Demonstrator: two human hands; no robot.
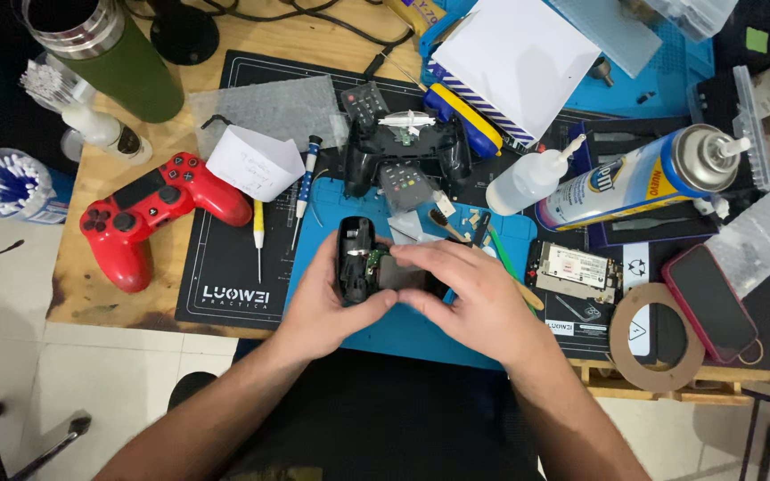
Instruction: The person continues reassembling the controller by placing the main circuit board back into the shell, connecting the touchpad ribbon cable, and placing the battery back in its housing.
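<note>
Both hands hold an opened black game controller half (360, 258) over a blue work mat (403, 330). My left hand (324, 303) grips its left handle from below, thumb against the lower edge. My right hand (470, 289) covers its right side, fingers lying across a grey part and a green circuit board. Behind it lies the other black controller shell (407, 151), open, with white parts on top.
A red controller (149, 214) lies on the left beside a folded white paper (256, 162). Screwdrivers (258, 236) rest on the black mat. A spray can (639, 178), small white bottle (528, 183), phone (710, 301), tape ring (657, 338), green flask (122, 58) and cotton swabs (2, 185) surround the work area.
</note>
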